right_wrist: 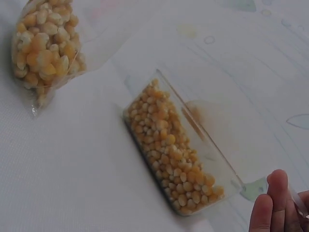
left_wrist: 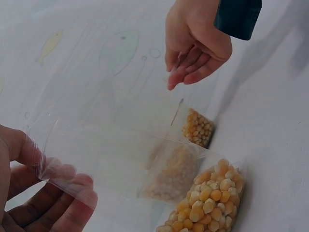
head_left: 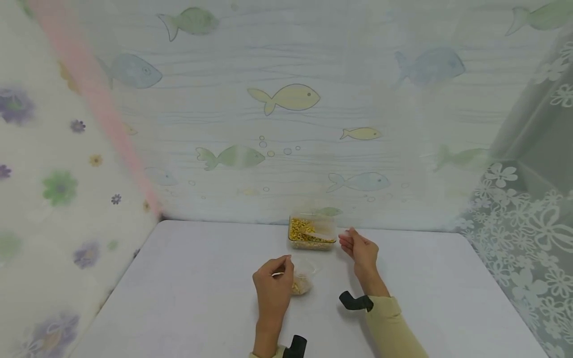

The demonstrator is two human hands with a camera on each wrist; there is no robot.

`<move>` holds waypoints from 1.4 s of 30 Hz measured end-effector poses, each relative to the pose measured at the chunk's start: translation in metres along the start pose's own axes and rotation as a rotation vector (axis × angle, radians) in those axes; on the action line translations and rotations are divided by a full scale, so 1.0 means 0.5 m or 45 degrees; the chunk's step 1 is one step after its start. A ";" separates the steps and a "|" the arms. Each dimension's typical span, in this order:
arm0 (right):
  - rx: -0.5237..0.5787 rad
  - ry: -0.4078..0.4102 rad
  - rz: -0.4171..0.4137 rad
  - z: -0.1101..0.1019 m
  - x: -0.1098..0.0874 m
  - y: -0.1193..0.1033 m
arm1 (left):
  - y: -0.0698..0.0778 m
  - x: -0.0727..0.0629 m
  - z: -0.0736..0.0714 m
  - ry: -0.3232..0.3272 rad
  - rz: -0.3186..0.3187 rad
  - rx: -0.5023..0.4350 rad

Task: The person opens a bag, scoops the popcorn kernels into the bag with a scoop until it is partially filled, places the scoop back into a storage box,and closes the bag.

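Pinching one edge of a clear bag, the left grip is closed on its film; the bag's corn kernels sit to the right of this grip, at the desk. Next, farther back, stands a clear box with kernels. Just beside it, the right grip has bent fingers; whether it holds something, I cannot tell.

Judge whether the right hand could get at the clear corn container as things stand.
Probably yes: the right hand is close beside the clear corn container, and no object shows blocking the way between them.
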State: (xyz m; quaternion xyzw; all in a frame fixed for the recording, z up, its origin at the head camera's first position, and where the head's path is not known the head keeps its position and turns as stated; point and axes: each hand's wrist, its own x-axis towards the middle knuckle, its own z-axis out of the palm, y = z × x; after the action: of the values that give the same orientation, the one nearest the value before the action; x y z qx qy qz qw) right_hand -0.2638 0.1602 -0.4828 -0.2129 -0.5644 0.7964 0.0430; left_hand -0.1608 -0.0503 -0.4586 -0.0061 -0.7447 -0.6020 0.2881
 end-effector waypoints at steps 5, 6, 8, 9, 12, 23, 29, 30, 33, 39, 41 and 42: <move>0.076 -0.018 0.069 -0.003 0.003 0.005 | 0.000 0.000 0.001 0.001 -0.006 0.001; 0.093 -0.021 0.081 -0.004 0.004 0.006 | 0.001 -0.001 0.001 -0.002 -0.012 0.003; 0.127 -0.030 0.100 -0.005 0.004 0.008 | 0.003 -0.001 0.001 -0.005 -0.027 0.006; 0.141 -0.034 0.109 -0.006 0.003 0.009 | 0.003 -0.001 0.000 -0.007 -0.036 0.006; 0.198 -0.059 0.130 -0.009 0.001 0.011 | 0.006 -0.002 0.000 -0.009 -0.050 0.005; 0.353 -0.170 0.151 -0.013 -0.012 0.010 | 0.006 -0.003 -0.001 -0.007 -0.059 -0.012; 0.340 -0.193 0.168 -0.016 -0.021 0.003 | 0.006 -0.003 0.000 -0.009 -0.068 0.016; 0.339 -0.199 0.170 -0.017 -0.022 0.002 | 0.006 -0.003 0.000 -0.008 -0.065 0.017; 0.333 -0.219 0.177 -0.022 -0.027 -0.002 | 0.005 -0.002 0.001 -0.006 -0.054 0.019; 0.252 -0.262 0.178 -0.027 -0.039 -0.016 | 0.005 -0.001 0.002 -0.005 -0.045 0.020; 0.221 -0.276 0.171 -0.029 -0.043 -0.021 | 0.005 -0.002 0.002 -0.004 -0.044 0.030; 0.214 -0.284 0.167 -0.030 -0.045 -0.023 | 0.005 -0.002 0.002 -0.005 -0.042 0.036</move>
State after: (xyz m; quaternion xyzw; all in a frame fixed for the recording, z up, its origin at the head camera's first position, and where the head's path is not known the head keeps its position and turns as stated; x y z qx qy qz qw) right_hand -0.2397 0.1706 -0.4696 -0.1551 -0.4820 0.8606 -0.0546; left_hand -0.1597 -0.0484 -0.4570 0.0090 -0.7536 -0.5962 0.2767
